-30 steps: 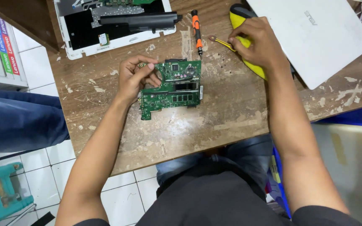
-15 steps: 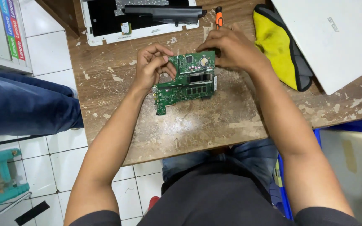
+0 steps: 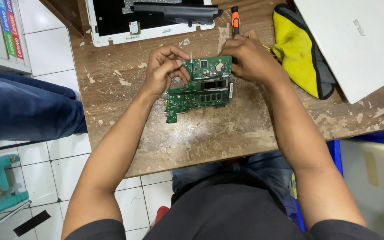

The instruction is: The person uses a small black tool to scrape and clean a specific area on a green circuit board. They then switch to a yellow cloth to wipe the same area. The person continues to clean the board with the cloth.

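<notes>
My left hand [image 3: 163, 69] curls over the left edge of the green circuit board [image 3: 199, 86], fingers pinched together on its top corner. My right hand [image 3: 250, 58] grips the board's upper right corner, fingers closed around it. The board lies flat on the worn wooden table [image 3: 210, 133], just below the orange-handled screwdriver [image 3: 235, 20].

right hand [image 3: 250, 58]: moved off the yellow cloth [image 3: 296, 44] to the circuit board's [image 3: 201, 86] right edge
left hand [image 3: 163, 69]: fingers shifted along the board's top-left edge
</notes>
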